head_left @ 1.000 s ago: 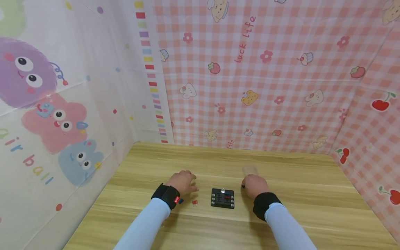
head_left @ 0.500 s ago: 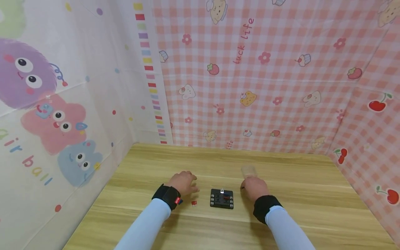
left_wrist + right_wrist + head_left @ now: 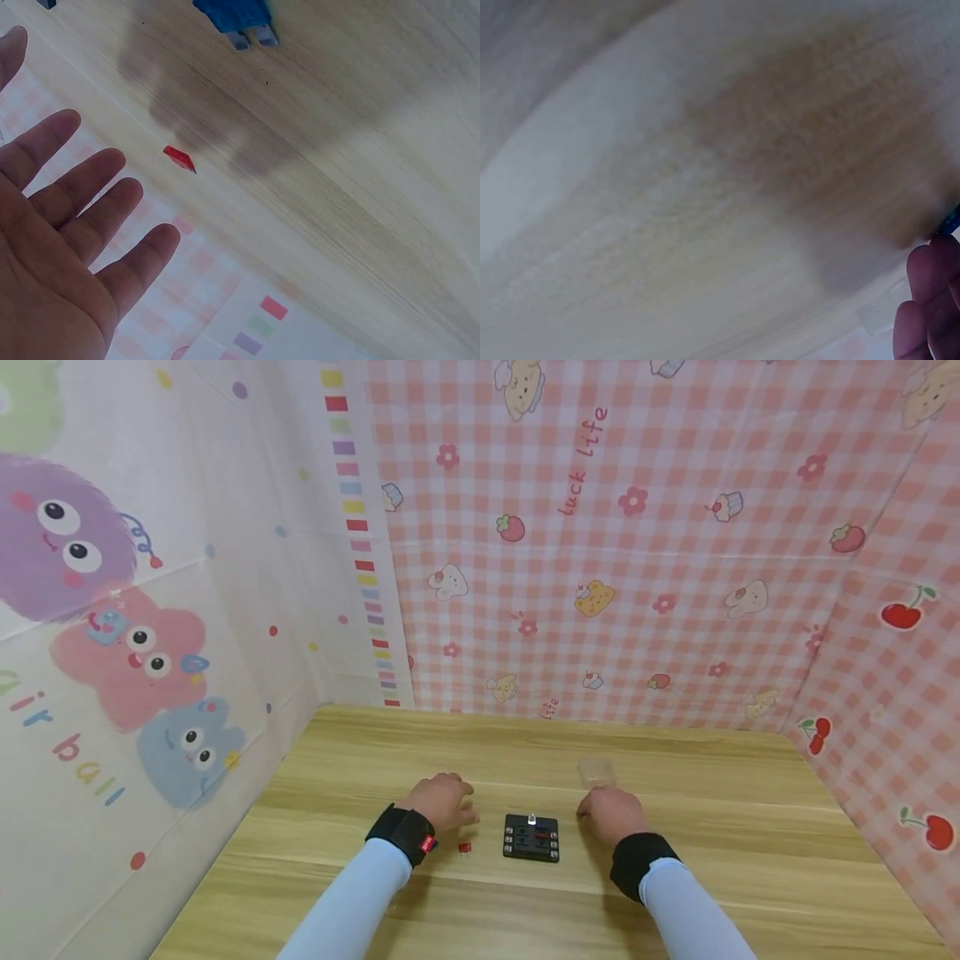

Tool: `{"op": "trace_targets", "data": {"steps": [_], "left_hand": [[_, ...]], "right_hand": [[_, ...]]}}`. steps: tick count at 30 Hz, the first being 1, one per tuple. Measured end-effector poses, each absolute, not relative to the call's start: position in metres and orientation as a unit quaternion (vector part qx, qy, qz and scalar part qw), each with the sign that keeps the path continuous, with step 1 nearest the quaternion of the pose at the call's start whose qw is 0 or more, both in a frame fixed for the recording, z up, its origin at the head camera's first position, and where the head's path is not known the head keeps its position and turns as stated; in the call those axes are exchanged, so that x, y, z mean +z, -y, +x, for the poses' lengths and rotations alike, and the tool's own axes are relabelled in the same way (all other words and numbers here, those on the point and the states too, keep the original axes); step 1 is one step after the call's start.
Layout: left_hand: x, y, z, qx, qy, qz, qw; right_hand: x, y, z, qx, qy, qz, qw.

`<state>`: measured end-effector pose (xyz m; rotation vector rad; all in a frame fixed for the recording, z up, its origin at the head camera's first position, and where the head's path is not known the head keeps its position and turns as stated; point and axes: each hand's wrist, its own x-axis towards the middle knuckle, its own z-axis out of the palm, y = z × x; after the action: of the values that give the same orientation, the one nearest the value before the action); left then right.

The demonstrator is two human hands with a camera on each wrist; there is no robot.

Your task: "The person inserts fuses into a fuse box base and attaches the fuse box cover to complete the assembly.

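A black fuse block [image 3: 532,852] with metal terminals along its sides lies between my hands, a blue and a red fuse seated in it. My left hand [image 3: 441,802] hovers left of the block with fingers spread and nothing held. Near it a red blade fuse [image 3: 465,849] lies on the table, and a blue blade fuse [image 3: 236,15] with two metal prongs shows in the left wrist view, mostly behind the wristband in the head view. To the right of the block, my right hand [image 3: 613,815] pinches another small blue fuse [image 3: 950,221], mostly cut off by the frame edge.
A clear, flat-looking piece [image 3: 597,772] lies just beyond my right hand. The wood-grain table [image 3: 480,918] meets a pink checked cloth [image 3: 637,560] at the back and a printed white cloth [image 3: 247,577] at the left.
Both hands stay almost in place. The small dark piece at my right fingertips, visible a second ago in the head view, is now mostly hidden there. The head view has shifted slightly.
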<state>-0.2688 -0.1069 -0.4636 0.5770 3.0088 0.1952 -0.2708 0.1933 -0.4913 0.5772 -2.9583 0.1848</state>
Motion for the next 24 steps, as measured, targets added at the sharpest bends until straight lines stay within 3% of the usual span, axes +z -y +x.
{"op": "trace_targets", "data": {"steps": [24], "left_hand": [[-0.4654,0.0977,-0.2661,0.068,-0.976,0.206,0.034]], "right_hand": [[-0.4945,-0.1982,-0.2673,0.048,0.976,0.204,0.064]]}}
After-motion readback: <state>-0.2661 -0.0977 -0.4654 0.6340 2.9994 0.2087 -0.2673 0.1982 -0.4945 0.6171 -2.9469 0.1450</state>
